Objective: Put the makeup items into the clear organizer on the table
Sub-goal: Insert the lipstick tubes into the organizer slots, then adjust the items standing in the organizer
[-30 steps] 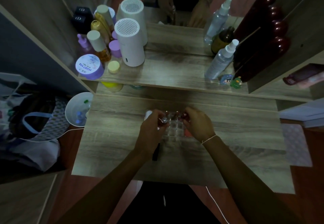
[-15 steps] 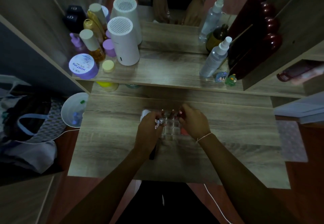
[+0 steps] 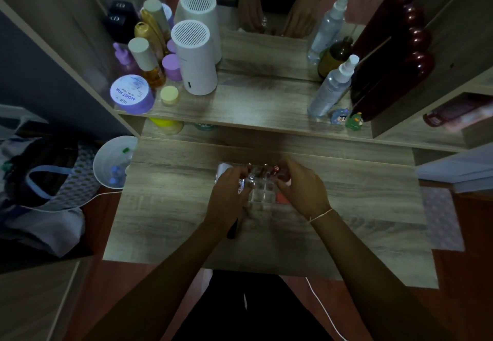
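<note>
Camera dipped; organizer (image 3: pixel 262 194) between hands (touching).

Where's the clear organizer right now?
In the head view the organizer sits mid-table, between the left hand and right hand, below the shelf with the white cylinder.

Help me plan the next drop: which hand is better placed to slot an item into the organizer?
Left, probably: the left hand already pinches a small silver-capped item above the clear organizer's empty cells.
</note>
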`<state>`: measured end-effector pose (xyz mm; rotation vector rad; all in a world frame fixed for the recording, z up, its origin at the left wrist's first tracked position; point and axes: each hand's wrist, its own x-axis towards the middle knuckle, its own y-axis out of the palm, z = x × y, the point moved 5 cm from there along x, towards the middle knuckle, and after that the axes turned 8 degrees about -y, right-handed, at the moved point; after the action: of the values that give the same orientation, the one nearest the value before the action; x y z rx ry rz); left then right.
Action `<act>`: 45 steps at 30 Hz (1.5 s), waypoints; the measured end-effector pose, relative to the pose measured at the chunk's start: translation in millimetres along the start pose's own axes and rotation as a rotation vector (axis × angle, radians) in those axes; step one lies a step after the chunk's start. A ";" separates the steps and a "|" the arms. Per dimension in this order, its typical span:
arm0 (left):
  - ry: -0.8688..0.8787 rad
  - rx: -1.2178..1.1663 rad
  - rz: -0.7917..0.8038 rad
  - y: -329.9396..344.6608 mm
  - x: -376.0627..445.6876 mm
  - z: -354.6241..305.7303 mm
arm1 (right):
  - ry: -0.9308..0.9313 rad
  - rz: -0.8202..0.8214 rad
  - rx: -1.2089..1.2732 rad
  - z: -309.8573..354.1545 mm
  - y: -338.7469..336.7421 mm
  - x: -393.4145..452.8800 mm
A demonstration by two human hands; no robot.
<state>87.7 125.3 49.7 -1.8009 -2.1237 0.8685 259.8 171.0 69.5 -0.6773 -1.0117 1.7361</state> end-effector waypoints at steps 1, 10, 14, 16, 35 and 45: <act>-0.001 -0.001 0.008 0.4 0.0 1.1 | 0.000 -0.006 -0.001 0.2 -1.4 -1.8; 0.049 -0.027 -0.026 -0.5 -4.0 7.4 | -0.028 -0.007 -0.014 3.0 -4.1 -9.0; 0.195 0.164 -0.092 -0.6 -4.7 8.8 | -0.031 -0.015 -0.024 4.2 -2.9 -10.7; 0.259 0.221 -0.095 -2.1 -7.0 9.3 | -0.035 -0.045 -0.024 6.5 -5.1 -11.6; 0.226 0.649 0.108 -6.8 -35.7 128.3 | -0.358 0.459 -0.013 67.2 109.9 -68.2; 0.253 0.684 0.113 -0.6 -36.7 141.5 | -0.206 0.380 0.018 54.3 105.7 -66.3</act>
<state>21.0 49.2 -55.7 -1.5586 -1.3474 1.1424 191.2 73.3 4.3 -0.7242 -1.0540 2.1789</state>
